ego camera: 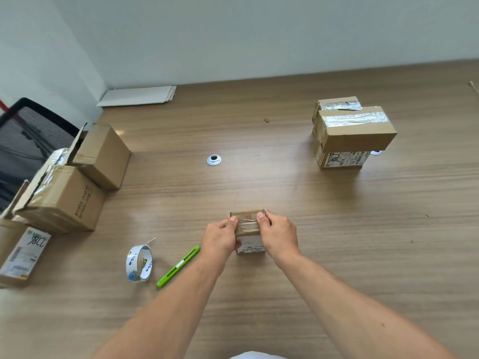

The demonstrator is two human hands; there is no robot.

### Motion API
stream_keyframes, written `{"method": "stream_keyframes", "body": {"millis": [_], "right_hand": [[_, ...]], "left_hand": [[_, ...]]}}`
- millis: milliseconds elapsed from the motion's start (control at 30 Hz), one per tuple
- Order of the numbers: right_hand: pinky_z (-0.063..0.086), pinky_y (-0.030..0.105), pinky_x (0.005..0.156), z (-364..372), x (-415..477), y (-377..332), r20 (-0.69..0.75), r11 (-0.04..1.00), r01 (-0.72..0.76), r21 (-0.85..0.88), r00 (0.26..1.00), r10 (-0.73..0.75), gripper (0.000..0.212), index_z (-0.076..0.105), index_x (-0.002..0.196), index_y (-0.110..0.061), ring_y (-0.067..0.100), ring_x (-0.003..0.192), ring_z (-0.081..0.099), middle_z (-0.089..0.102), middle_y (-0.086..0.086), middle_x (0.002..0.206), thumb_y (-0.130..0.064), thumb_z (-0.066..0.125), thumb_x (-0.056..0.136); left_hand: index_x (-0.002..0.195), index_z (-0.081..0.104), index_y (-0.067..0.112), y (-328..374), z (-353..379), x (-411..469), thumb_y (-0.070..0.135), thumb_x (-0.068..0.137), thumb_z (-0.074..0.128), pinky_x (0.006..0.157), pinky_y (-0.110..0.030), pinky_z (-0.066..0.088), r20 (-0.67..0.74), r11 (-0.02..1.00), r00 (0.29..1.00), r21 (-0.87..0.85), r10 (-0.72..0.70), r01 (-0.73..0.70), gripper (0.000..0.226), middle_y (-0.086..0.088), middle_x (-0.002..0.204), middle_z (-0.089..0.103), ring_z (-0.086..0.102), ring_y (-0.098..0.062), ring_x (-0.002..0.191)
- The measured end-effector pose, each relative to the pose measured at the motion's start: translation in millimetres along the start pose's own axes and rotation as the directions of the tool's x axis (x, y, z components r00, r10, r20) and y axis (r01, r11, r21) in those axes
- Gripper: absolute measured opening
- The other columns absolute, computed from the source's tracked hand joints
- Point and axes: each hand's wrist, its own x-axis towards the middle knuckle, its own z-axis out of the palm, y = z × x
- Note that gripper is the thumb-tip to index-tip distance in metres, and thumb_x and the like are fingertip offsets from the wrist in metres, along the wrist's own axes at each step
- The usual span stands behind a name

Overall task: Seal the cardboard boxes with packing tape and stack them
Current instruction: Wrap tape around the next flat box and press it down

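A small cardboard box [248, 221] stands on the wooden table [259, 190] near the front middle, with clear tape across its top. My left hand [219, 238] grips its left side, thumb pressing on the top. My right hand [279, 235] grips its right side, thumb also on the top. A nearly used-up tape roll [139, 263] stands on edge to the left, and a green utility knife [178, 266] lies beside it. At the back right stands a stack of taped boxes [352, 133].
Several open or loosely taped cardboard boxes [77, 182] crowd the table's left edge, next to a black mesh chair [28, 136]. Flat white cardboard sheets [138, 95] lie at the back left by the wall. A round cable grommet [214, 160] sits mid-table.
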Motion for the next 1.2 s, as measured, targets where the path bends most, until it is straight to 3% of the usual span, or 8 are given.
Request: {"method": "stream_keyframes", "body": {"millis": [167,367,533,700,833,933,1100,1200], "right_hand": [[0.041,0.028,0.111,-6,4,1,0.063,0.99,-0.083,0.111,0.995,0.077,0.035,0.068,0.132,-0.015,0.019,0.127,0.058,0.067,0.0,0.133,-0.032,0.054,0.104],[0.058,0.049,0.093,0,9,23,0.182,0.92,-0.196,0.339,0.973,0.14,0.027,0.08,0.092,-0.036,0.028,0.102,0.072,0.078,0.0,0.099,-0.054,0.059,0.092],[0.037,0.032,0.114,-12,5,28,0.127,0.92,-0.188,0.344,0.98,0.153,0.055,0.055,0.144,-0.021,0.012,0.13,0.052,0.057,0.0,0.145,-0.048,0.062,0.096],[0.053,0.035,0.083,-7,5,28,0.386,0.667,-0.419,0.616,0.899,0.209,0.057,0.051,0.139,-0.018,0.018,0.108,0.062,0.062,0.003,0.134,-0.046,0.069,0.092],[0.053,0.043,0.098,2,9,29,0.228,0.827,-0.32,0.463,0.944,0.238,0.064,0.063,0.11,-0.021,0.021,0.1,0.068,0.072,0.0,0.107,-0.065,0.082,0.068],[0.048,0.033,0.092,2,2,28,0.15,0.948,-0.26,0.182,0.961,0.234,0.057,0.061,0.117,-0.021,0.022,0.107,0.064,0.068,-0.005,0.104,-0.06,0.078,0.078],[0.039,0.031,0.101,18,-13,32,0.23,0.949,-0.306,-0.074,0.921,0.315,0.092,0.035,0.15,-0.013,0.029,0.134,0.049,0.053,0.01,0.144,-0.064,0.072,0.082],[0.037,0.037,0.11,40,-20,39,0.176,0.939,-0.336,-0.073,0.922,0.344,0.11,0.026,0.152,-0.01,0.032,0.14,0.041,0.045,0.016,0.149,-0.067,0.078,0.073]], "left_hand": [[0.101,0.072,0.009,2,-10,-3,0.016,0.105,0.05,0.083,-0.038,0.059,0.129,0.98,0.988,-0.165,-0.09,0.111,0.024,-0.006,0.086,0.067,0.059,-0.013,0.079],[0.103,0.07,0.009,-3,-36,-2,0.011,0.107,0.044,0.081,-0.038,0.058,0.148,0.966,0.988,-0.247,-0.042,0.078,0.026,-0.001,0.081,0.072,0.062,-0.013,0.079],[0.103,0.069,0.008,-4,-57,3,0.015,0.108,0.043,0.07,-0.033,0.059,0.119,0.928,0.993,-0.367,-0.022,0.064,0.028,-0.005,0.081,0.071,0.065,-0.018,0.074],[0.104,0.068,0.013,-10,-56,3,0.018,0.109,0.042,0.076,-0.032,0.055,0.107,0.922,0.993,-0.376,-0.052,0.089,0.027,-0.001,0.078,0.072,0.064,-0.014,0.069],[0.099,0.071,0.018,-26,-56,18,0.016,0.103,0.053,0.084,-0.036,0.051,-0.146,0.998,0.987,0.009,0.067,-0.066,0.018,-0.002,0.096,0.073,0.063,-0.02,0.089],[0.088,0.073,0.015,-33,-49,12,0.025,0.104,0.051,0.084,-0.039,0.052,-0.132,0.999,0.991,-0.047,-0.004,-0.002,0.029,-0.005,0.09,0.071,0.062,-0.021,0.082],[0.105,0.072,0.009,-65,-41,7,0.08,0.07,0.053,0.097,-0.04,0.05,-0.038,0.953,0.998,0.297,-0.045,0.054,0.082,-0.008,0.105,0.074,0.066,-0.027,0.104],[0.117,0.064,0.015,-79,-31,4,0.064,0.081,0.07,0.1,-0.039,0.048,-0.099,0.932,0.995,0.36,-0.013,0.048,0.061,-0.005,0.114,0.071,0.063,-0.026,0.115]]}}
